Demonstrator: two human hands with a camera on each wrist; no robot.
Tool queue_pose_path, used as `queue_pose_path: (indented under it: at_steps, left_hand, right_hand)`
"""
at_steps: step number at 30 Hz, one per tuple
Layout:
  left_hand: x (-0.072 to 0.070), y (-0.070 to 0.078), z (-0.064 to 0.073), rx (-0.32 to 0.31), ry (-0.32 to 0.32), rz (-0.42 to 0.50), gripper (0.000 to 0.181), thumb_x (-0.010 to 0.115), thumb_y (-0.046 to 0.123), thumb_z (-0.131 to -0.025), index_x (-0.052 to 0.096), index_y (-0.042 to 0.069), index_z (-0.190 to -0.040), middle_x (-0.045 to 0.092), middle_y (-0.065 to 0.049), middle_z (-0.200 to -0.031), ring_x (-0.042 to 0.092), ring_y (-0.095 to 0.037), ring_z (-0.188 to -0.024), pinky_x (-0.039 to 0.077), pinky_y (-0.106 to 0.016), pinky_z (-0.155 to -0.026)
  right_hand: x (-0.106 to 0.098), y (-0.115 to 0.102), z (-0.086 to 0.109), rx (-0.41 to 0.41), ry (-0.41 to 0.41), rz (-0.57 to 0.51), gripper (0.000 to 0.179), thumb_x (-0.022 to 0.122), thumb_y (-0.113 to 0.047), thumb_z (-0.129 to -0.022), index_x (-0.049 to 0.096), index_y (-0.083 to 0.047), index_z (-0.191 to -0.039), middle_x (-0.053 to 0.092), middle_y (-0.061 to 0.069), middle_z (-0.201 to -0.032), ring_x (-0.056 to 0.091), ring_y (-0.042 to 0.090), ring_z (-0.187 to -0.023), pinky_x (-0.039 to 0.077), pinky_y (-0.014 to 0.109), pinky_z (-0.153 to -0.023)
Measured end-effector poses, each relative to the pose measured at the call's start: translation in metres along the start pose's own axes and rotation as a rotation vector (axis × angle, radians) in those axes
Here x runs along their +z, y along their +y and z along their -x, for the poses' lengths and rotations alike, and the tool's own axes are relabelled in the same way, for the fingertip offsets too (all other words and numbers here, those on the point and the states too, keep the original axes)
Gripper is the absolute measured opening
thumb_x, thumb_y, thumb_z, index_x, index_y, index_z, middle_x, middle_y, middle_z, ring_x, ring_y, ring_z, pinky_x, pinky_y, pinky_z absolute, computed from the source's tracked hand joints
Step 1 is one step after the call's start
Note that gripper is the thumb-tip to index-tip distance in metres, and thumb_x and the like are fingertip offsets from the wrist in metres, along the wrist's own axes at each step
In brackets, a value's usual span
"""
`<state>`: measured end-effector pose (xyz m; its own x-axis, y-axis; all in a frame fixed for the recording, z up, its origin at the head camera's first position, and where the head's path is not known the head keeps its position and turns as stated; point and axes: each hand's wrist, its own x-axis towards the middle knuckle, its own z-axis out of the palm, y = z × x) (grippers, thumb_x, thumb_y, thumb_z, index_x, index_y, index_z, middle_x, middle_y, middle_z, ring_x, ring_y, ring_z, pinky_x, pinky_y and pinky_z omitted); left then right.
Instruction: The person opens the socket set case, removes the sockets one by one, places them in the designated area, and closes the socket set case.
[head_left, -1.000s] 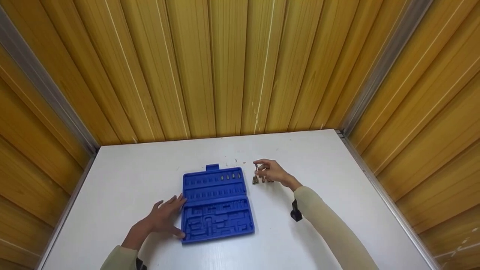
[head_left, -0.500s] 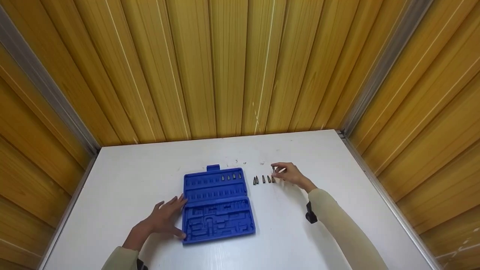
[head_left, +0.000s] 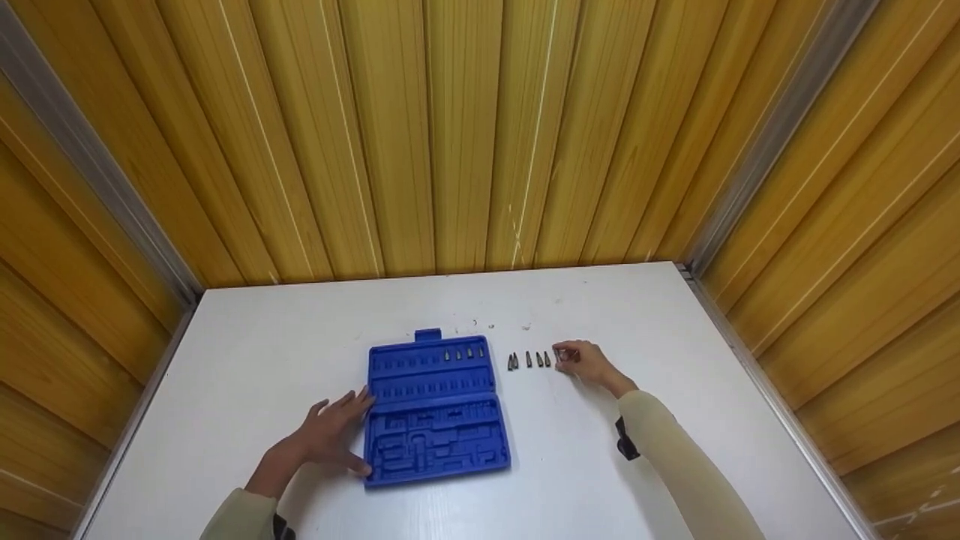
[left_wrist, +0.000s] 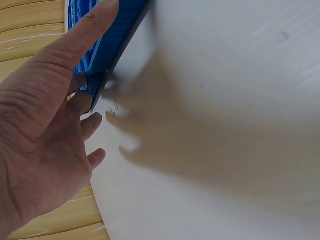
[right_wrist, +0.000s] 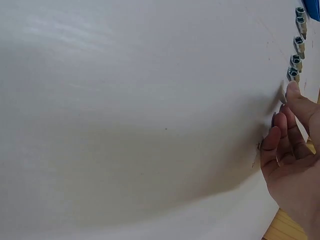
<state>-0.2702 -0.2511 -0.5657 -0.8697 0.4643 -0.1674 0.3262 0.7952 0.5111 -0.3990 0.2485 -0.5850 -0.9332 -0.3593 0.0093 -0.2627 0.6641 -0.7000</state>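
A blue plastic socket case (head_left: 439,403) lies unfolded on the white table. My left hand (head_left: 328,435) rests along the case's left side, fingers spread and extended, thumb at the near corner. In the left wrist view that thumb (left_wrist: 85,37) lies against the case's edge (left_wrist: 117,37). My right hand (head_left: 592,365) pinches a small metal bit socket (head_left: 557,355) between thumb and fingertips at the table surface. In the right wrist view the right hand (right_wrist: 295,160) mostly hides this piece. To its left, several bit sockets (head_left: 529,360) stand in a row.
More bit sockets (head_left: 458,355) sit in the right part of the case's far row; its other moulded slots show bare blue plastic. Small marks (head_left: 491,326) dot the white table (head_left: 600,307) behind. Yellow wood-look panels (head_left: 465,150) wall the table at the back and sides.
My right hand has moved right, then down toward the table, carrying the pinched bit socket to the right end of the row. My left hand has stayed at the case.
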Motion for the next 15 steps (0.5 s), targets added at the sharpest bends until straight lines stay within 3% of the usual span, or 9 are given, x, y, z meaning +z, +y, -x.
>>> queue_pose_path:
  at_steps: [6, 15]
  left_hand:
    - [0.0, 0.001, -0.001, -0.017, -0.002, -0.016, 0.125, 0.096, 0.045, -0.062, 0.03, -0.001, -0.158, 0.027, -0.025, -0.166, 0.023, -0.05, -0.154, 0.013, -0.075, -0.118]
    - [0.0, 0.002, -0.001, -0.012, -0.014, -0.01, 0.124, 0.095, 0.045, -0.064, 0.031, -0.002, -0.158, 0.024, -0.027, -0.166, 0.022, -0.052, -0.153, 0.012, -0.076, -0.117]
  right_hand:
    - [0.002, 0.001, 0.0, 0.019, 0.009, 0.012, 0.039, 0.068, 0.002, -0.093, 0.061, 0.011, -0.13, 0.066, 0.021, -0.099, 0.061, 0.029, -0.094, 0.051, 0.043, -0.089]
    - [-0.011, -0.007, -0.001, 0.032, -0.056, -0.01, 0.051, 0.07, 0.001, -0.093, 0.049, 0.016, -0.138, 0.067, 0.026, -0.103, 0.063, 0.029, -0.092, 0.051, 0.036, -0.083]
